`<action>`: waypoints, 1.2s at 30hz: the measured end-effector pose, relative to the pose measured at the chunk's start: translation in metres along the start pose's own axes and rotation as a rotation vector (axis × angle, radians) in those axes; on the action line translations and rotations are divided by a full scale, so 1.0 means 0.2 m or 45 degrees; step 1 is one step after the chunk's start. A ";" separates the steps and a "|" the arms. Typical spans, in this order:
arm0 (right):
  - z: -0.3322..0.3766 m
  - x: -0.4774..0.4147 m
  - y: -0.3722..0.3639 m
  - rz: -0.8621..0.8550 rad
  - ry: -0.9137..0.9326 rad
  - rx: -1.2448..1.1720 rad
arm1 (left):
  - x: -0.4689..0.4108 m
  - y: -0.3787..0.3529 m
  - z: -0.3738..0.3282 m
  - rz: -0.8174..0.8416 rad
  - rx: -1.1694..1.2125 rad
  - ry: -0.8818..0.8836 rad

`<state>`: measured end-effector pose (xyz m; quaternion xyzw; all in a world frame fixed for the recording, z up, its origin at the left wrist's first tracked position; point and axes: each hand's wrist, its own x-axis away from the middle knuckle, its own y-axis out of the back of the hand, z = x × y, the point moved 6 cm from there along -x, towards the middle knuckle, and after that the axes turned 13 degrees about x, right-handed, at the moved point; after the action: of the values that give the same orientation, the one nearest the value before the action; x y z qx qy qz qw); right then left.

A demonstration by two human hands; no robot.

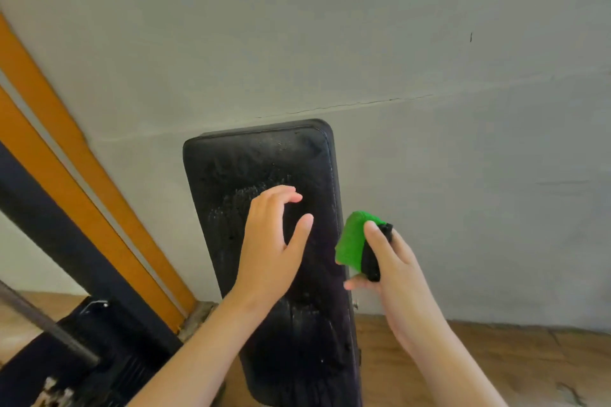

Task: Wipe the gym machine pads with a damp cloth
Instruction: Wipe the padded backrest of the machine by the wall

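Note:
A long black padded bench pad [264, 155] runs up the middle of the view, with wet streaks on its upper part. My left hand [271, 241] hovers over or rests on the pad's middle, fingers spread and slightly bent, holding nothing. My right hand [393, 271] is just off the pad's right edge and grips a bunched green and black cloth [352, 241] between thumb and fingers. The cloth is clear of the pad surface.
A grey wall [429, 43] stands right behind the pad. Orange frame bars [43, 102] and a black beam [49, 225] slant down the left. Black machine parts [109, 357] sit at lower left. Wooden floor [496, 367] shows at the bottom right.

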<state>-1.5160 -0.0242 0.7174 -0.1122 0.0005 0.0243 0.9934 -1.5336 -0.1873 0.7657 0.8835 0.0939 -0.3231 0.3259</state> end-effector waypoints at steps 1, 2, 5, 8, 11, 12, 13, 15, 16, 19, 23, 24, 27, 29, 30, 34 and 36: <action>-0.01 -0.02 -0.05 0.004 0.016 0.009 | -0.03 0.03 0.02 0.021 -0.021 -0.053; -0.01 -0.05 -0.11 0.007 0.030 0.005 | -0.07 0.06 0.04 0.045 -0.044 -0.107; 0.02 -0.12 -0.22 -0.035 0.107 0.063 | -0.19 0.18 0.10 0.084 -0.126 -0.280; 0.09 -0.22 -0.24 -0.191 0.230 0.270 | -0.37 0.34 0.17 0.046 -0.263 -0.369; 0.23 -0.29 -0.22 -0.335 0.376 0.427 | -0.58 0.51 0.26 -0.043 -0.345 -0.364; 0.28 -0.31 -0.22 -0.394 0.432 0.482 | -0.64 0.56 0.30 -0.058 -0.333 -0.339; 0.33 -0.32 -0.21 -0.464 0.487 0.555 | -0.70 0.61 0.35 -0.060 -0.320 -0.304; 0.42 -0.35 -0.20 -0.599 0.580 0.723 | -0.79 0.64 0.46 -0.047 -0.321 -0.228; 0.45 -0.36 -0.19 -0.653 0.609 0.791 | -0.80 0.63 0.52 -0.037 -0.319 -0.172; 0.52 -0.40 -0.19 -0.726 0.626 0.935 | -0.80 0.57 0.65 -0.090 -0.103 -0.015; 0.58 -0.45 -0.25 -0.703 0.677 1.281 | -0.81 0.56 0.68 -0.154 -0.007 -0.062; 0.60 -0.45 -0.26 -0.695 0.707 1.374 | -0.81 0.56 0.68 -0.159 -0.013 -0.070; 0.64 -0.46 -0.29 -0.764 0.792 1.575 | -0.80 0.56 0.70 -0.192 0.025 -0.061; 0.63 -0.46 -0.31 -0.826 0.847 1.669 | -0.80 0.55 0.72 -0.207 0.088 -0.045; 0.62 -0.47 -0.32 -0.840 0.883 1.692 | -0.81 0.55 0.73 -0.213 0.114 -0.035; 0.52 -0.45 -0.34 -0.862 0.979 1.614 | -0.82 0.56 0.76 -0.218 0.159 -0.014; 0.43 -0.41 -0.33 -0.841 1.022 1.602 | -0.82 0.56 0.77 -0.212 0.172 -0.020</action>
<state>-1.5955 -0.0741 0.8172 0.4722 0.3367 -0.3165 0.7506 -1.6959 -0.3640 0.8377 0.8901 0.1425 -0.3614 0.2383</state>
